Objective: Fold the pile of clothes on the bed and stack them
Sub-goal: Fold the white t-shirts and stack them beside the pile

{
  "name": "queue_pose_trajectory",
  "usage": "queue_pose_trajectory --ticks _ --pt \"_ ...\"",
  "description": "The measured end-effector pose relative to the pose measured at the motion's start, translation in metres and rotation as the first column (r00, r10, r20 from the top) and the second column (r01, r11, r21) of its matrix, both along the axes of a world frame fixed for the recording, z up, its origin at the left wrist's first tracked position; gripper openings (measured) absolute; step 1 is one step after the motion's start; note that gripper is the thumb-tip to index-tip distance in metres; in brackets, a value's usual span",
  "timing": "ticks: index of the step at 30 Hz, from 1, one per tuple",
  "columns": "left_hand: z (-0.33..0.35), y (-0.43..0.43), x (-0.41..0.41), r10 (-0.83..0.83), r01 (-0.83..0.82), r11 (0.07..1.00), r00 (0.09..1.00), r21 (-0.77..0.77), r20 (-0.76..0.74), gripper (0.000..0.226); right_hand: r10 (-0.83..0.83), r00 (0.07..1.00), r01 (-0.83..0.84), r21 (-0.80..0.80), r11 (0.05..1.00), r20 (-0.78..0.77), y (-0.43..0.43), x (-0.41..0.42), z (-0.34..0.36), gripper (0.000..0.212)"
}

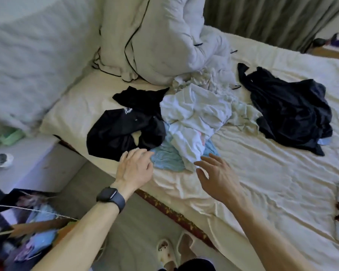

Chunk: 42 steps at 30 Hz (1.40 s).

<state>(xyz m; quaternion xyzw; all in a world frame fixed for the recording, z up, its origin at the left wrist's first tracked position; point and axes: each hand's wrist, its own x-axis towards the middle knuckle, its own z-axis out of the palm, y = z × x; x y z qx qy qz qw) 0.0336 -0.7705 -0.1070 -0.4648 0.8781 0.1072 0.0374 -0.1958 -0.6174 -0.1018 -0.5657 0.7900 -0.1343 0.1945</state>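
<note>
- Forearms extend in from the bottom edge. A dark watch (pixel 111 197) is on the left wrist, and slippers (pixel 166 251) show on the floor (pixel 106 182) below.
- Left hand (pixel 134 167): grip apart, fingers spread, nothing held. It's at the near edge of the black top (pixel 121 132), just beside the light blue garment (pixel 166 159). Can't tell if the fingertips actually touch cloth.
- Right hand (pixel 216 177): grip apart too, empty, fingers splayed just short of the near hem of the white garment (pixel 194 118).
- Task item: the pile is unfolded, heaped mid-bed near the near-left edge. Black is on the left, white on top in the middle, blue poking out underneath. One dark navy garment (pixel 290 106) lies apart to the right, crumpled.
- Step, my read: the very start, picking the first piece. No folded stack is visible anywhere.
- Next move probably needs:
  - a pinch on one garment only (blue or white is closest);
  - a pull free without dragging its neighbours, since they overlap;
  - a spread flat on the open sheet to the right.
- Surface: bed (pixel 272 182) with a cream sheet, wrinkled and soft, so expect cloth to bunch when smoothed. There's plenty of bare sheet near-right for folding and stacking.
- Room:
  - a bunched white duvet (pixel 160 36) with dark piping sits behind the pile;
  - a grey-green curtain (pixel 262 20) hangs at the far side;
  - a low white desk (pixel 31 159) stands left of the bed;
  - blurred clutter (pixel 24 231) fills the bottom-left corner.
</note>
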Motion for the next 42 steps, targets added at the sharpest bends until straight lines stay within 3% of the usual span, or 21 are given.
queue_pose_trajectory --ticks 7,12,15,19,22,27,31,35,37,39,42 --pt "0.002 -0.067 0.029 0.125 -0.126 0.992 0.992 -0.033 -0.015 0.042 -0.017 0.999 0.020 -0.059 0.998 0.050 -0.092 -0.009 -0.032 0.028" --pt "-0.040 -0.124 0.024 0.094 -0.095 0.994 0.995 0.051 0.018 0.045 -0.084 0.996 0.074 0.293 0.953 0.020 -0.156 -0.019 -0.086 0.060" --pt "-0.088 -0.169 0.007 0.002 -0.018 0.987 0.995 0.162 0.099 0.053 -0.199 0.980 0.168 0.455 0.874 0.020 -0.194 -0.027 -0.127 0.086" --pt "-0.164 -0.229 -0.023 -0.249 0.186 0.941 0.946 0.282 0.209 0.066 -0.436 0.900 0.353 0.583 0.732 0.003 -0.226 -0.031 -0.185 0.121" --pt "-0.218 -0.264 -0.043 -0.384 0.286 0.900 0.878 0.329 0.285 0.072 -0.493 0.869 0.403 0.625 0.668 -0.033 -0.237 -0.030 -0.226 0.115" --pt "-0.274 -0.301 -0.048 -0.461 0.288 0.851 0.810 0.439 0.363 0.069 -0.525 0.842 0.507 0.518 0.689 -0.125 -0.247 -0.022 -0.256 0.038" --pt "-0.279 -0.305 -0.042 -0.493 0.274 0.811 0.796 0.518 0.351 0.070 -0.750 0.661 0.667 0.454 0.592 0.006 -0.249 -0.018 -0.229 0.027" --pt "-0.253 -0.312 -0.059 -0.457 0.166 0.764 0.821 0.623 0.342 0.068 -0.842 0.506 0.813 0.223 0.538 0.188 -0.246 -0.032 -0.148 0.025" --pt "-0.225 -0.308 -0.074 -0.389 0.166 0.760 0.890 0.628 0.235 0.074 -0.840 0.464 0.852 0.120 0.510 0.280 -0.235 -0.040 -0.095 0.031" --pt "-0.187 -0.297 -0.095 -0.355 0.280 0.775 0.935 0.567 0.024 0.082 -0.826 0.439 0.876 0.035 0.480 0.353 -0.220 -0.048 -0.040 0.034" --pt "-0.116 -0.271 -0.135 -0.338 0.462 0.772 0.880 0.437 -0.332 0.093 -0.794 0.451 0.889 -0.128 0.439 0.408 -0.195 -0.058 0.037 0.045"
